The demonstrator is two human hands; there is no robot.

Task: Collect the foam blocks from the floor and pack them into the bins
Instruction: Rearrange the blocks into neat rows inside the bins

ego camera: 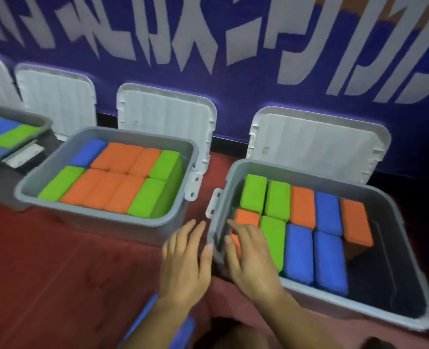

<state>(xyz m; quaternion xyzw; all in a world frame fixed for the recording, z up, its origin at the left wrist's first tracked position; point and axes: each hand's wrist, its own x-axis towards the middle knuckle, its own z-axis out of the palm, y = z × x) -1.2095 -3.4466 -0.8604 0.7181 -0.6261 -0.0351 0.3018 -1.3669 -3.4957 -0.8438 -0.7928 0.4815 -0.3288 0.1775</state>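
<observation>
Plain grey is covering the right bin [227,187], the middle bin [138,138] and the left bin [19,115]. Inside them, green blocks [253,192], orange blocks [117,159] and blue blocks [328,260] are showing solid, unpatterned colour. The lids [165,119] are showing white with faint vertical ribbing. The banner [233,79] is running deep purple-blue under big white lettering [195,46]. The floor [70,260] is showing dark red, and another blue block [143,321] is lying at the bottom edge.
</observation>
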